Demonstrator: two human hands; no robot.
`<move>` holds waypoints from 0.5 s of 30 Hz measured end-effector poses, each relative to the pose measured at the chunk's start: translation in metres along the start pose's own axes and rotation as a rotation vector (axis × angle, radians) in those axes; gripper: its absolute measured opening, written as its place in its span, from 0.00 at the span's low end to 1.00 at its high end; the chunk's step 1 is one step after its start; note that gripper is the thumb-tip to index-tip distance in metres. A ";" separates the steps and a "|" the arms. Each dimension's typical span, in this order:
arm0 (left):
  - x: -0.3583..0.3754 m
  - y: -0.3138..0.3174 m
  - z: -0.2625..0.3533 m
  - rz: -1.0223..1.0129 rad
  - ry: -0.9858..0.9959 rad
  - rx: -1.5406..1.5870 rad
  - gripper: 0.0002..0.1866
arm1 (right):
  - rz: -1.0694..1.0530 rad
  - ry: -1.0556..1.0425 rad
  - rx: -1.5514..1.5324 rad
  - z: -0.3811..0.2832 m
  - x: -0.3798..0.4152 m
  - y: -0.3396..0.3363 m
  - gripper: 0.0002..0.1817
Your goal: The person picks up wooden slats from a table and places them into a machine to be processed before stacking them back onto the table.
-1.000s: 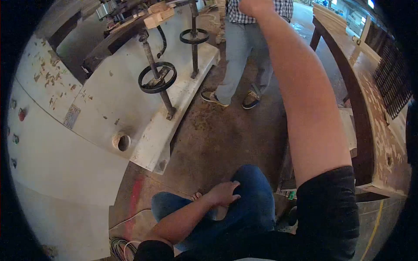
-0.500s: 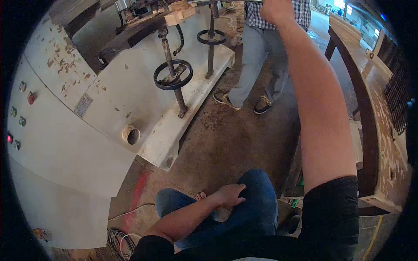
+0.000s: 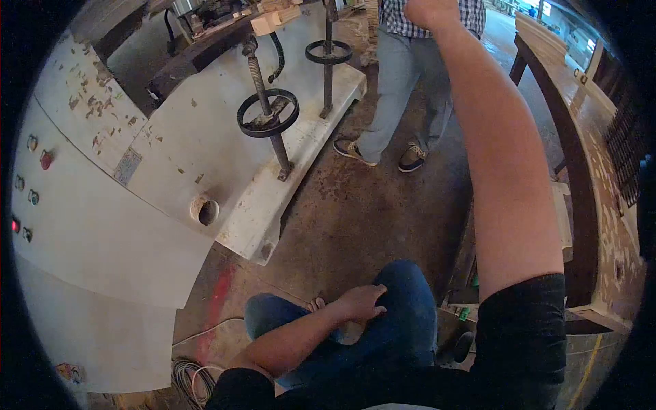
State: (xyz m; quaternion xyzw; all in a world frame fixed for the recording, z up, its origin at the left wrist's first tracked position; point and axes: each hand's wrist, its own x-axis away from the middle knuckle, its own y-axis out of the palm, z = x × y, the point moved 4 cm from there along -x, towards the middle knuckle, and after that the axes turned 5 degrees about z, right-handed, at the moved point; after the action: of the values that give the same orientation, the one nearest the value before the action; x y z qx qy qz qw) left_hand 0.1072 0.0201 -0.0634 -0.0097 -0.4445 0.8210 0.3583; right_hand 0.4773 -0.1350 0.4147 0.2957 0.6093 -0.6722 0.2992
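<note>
My left hand (image 3: 359, 304) rests over my lap beside the knee of my blue jeans (image 3: 408, 307), thumb and fingers apart, nothing seen in it. My right arm stretches up and forward; my right hand (image 3: 432, 12) is at the top edge of the view, in front of the checked shirt of a person (image 3: 400, 75) who stands facing me. The fingers of that hand are cut off or turned away, so what they hold, if anything, is hidden.
A pale machine (image 3: 137, 225) with push buttons fills the left side. Two black handwheels (image 3: 268, 128) stand on threaded shafts by its base. Wood blocks (image 3: 275, 20) lie at the top. A worn wooden table (image 3: 605, 225) is at the right. A coiled cable (image 3: 188, 383) lies at the lower left.
The view has shifted slightly, so the machine and the person sit a little higher in it. My right hand is slightly farther up and left in view. My left hand has barely moved.
</note>
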 end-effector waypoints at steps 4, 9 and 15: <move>-0.001 0.000 -0.001 -0.024 0.000 -0.001 0.34 | -0.216 0.005 0.040 -0.002 0.000 -0.004 0.16; 0.000 0.006 -0.005 0.046 0.028 -0.010 0.33 | -0.162 -0.029 -0.025 -0.001 0.002 -0.007 0.19; 0.004 -0.003 0.001 -0.009 -0.002 0.035 0.34 | -0.079 -0.005 0.033 0.000 -0.003 0.001 0.21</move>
State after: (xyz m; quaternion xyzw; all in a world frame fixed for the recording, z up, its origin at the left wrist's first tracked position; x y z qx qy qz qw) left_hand 0.1060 0.0223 -0.0590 -0.0008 -0.4306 0.8270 0.3615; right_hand 0.4800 -0.1346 0.4165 0.2744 0.6087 -0.6941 0.2690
